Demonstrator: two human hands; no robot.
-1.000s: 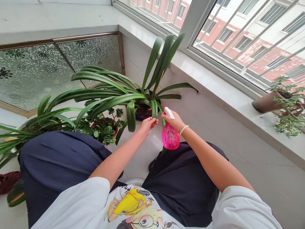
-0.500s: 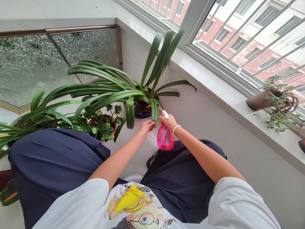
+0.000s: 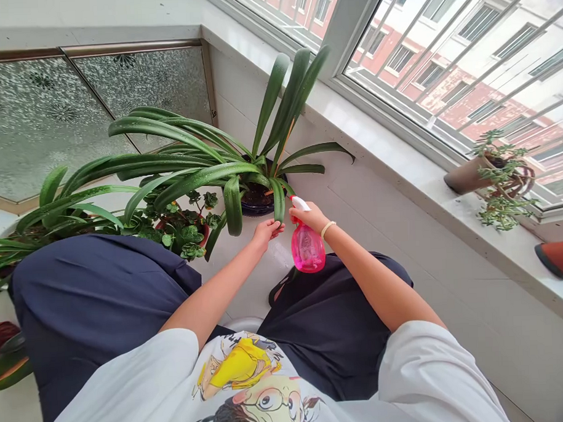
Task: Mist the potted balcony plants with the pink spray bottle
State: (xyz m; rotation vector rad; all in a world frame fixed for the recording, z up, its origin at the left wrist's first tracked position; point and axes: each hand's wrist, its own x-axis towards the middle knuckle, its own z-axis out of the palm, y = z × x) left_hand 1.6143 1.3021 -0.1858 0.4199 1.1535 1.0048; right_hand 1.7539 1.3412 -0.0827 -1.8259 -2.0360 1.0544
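Left hand (image 3: 265, 233) has its fingertips pinched on the tip of a drooping leaf (image 3: 279, 202). Right hand (image 3: 314, 217) is wrapped round the neck of a pink spray bottle (image 3: 309, 252), just right of that leaf, nozzle aimed roughly at it. Dark blue pot (image 3: 257, 210) sits just beyond, a smaller bushy plant (image 3: 190, 239) to its left. Looks like the steady-and-aim step; I'd say a spray calls for holding the leaf still and squeezing the trigger.
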